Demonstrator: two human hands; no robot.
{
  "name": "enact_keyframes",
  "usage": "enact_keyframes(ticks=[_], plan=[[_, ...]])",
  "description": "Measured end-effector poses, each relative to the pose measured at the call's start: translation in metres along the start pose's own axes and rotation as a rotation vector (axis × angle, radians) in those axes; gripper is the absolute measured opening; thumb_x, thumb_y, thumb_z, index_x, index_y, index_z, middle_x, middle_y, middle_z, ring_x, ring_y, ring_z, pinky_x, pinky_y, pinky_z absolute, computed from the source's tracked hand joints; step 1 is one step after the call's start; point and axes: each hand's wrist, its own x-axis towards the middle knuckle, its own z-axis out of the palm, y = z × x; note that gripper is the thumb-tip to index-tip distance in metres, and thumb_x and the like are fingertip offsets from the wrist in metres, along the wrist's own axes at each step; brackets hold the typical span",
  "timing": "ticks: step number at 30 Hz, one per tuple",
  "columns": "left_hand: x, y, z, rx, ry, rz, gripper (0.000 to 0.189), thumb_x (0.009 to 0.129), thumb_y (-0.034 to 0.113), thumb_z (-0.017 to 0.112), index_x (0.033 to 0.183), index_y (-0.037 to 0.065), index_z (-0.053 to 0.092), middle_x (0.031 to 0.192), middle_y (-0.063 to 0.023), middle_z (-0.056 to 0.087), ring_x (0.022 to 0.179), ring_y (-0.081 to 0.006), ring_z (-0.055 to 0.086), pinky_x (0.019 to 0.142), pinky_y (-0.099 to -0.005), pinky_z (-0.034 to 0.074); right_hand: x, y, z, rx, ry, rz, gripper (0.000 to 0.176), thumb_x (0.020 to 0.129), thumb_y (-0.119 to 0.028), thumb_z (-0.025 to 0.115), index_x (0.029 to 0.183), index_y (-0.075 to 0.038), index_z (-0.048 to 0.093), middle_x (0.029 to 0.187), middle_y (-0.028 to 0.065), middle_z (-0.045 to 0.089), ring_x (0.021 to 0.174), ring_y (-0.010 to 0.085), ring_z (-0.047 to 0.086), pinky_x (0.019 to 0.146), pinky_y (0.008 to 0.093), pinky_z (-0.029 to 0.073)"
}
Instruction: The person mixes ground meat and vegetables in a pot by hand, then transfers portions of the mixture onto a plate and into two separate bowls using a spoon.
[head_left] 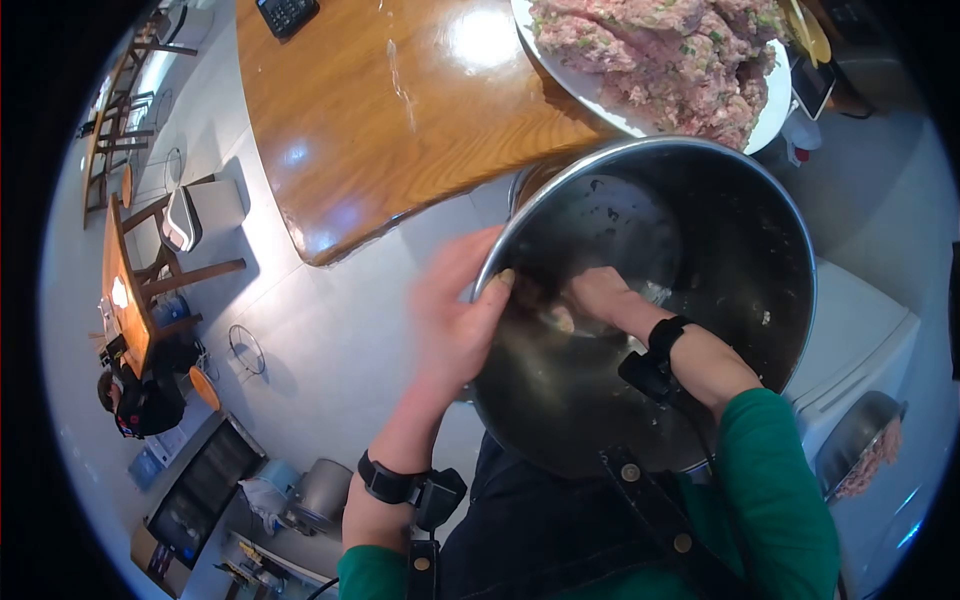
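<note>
A large steel pot [560, 410] is tilted so that its open mouth faces me, with small bits stuck to its inner wall. My left hand [462, 310] grips the pot's rim at the left, thumb over the edge, partly smeared by motion. Inside the pot, near its bottom, is my right hand [595, 300]; its fingers are blurred and something pale shows beside them. Beyond the rim, a white plate [770, 115] holds a big heap of minced meat [670, 55] with green bits.
The plate stands on a wooden table [400, 120], with a black device [288, 14] at its far edge. At right are a white cabinet [860, 320] and a metal bowl [855, 435] with minced meat. A person [150, 400] sits at another table on the left.
</note>
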Motion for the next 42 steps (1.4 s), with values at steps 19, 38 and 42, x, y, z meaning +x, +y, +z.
enact_keyframes(ticks=[19, 38, 42], plan=[[-0.001, -0.001, 0.000, -0.035, 0.007, 0.024, 0.032, 0.072, 0.005, 0.055, 0.103, 0.000, 0.060, 0.100, -0.0147, 0.061, 0.093, -0.0265, 0.058, 0.084, -0.0328, 0.042, 0.000, 0.005, 0.013, -0.027, 0.089, -0.097, 0.021, 0.083, -0.026, 0.051, 0.088, -0.009, 0.063, 0.073, 0.0149, 0.062, 0.076, 0.0329, 0.060, 0.068, 0.0412, 0.048], [-0.001, -0.008, 0.003, -0.112, 0.020, 0.028, 0.031, 0.071, 0.003, 0.055, 0.102, 0.001, 0.060, 0.099, -0.0140, 0.061, 0.091, -0.0260, 0.057, 0.083, -0.0327, 0.043, -0.027, 0.006, -0.009, 0.571, -0.052, 0.245, 0.025, 0.083, -0.028, 0.048, 0.083, -0.010, 0.066, 0.076, 0.0143, 0.063, 0.077, 0.0308, 0.061, 0.070, 0.0396, 0.047], [-0.002, -0.006, 0.003, -0.065, 0.032, 0.041, 0.031, 0.071, 0.002, 0.055, 0.102, 0.001, 0.060, 0.099, -0.0137, 0.061, 0.090, -0.0262, 0.058, 0.082, -0.0326, 0.043, 0.000, 0.019, 0.003, 0.445, 0.016, 0.311, 0.029, 0.080, -0.033, 0.054, 0.090, -0.007, 0.065, 0.080, 0.0153, 0.063, 0.082, 0.0317, 0.060, 0.078, 0.0392, 0.045]])
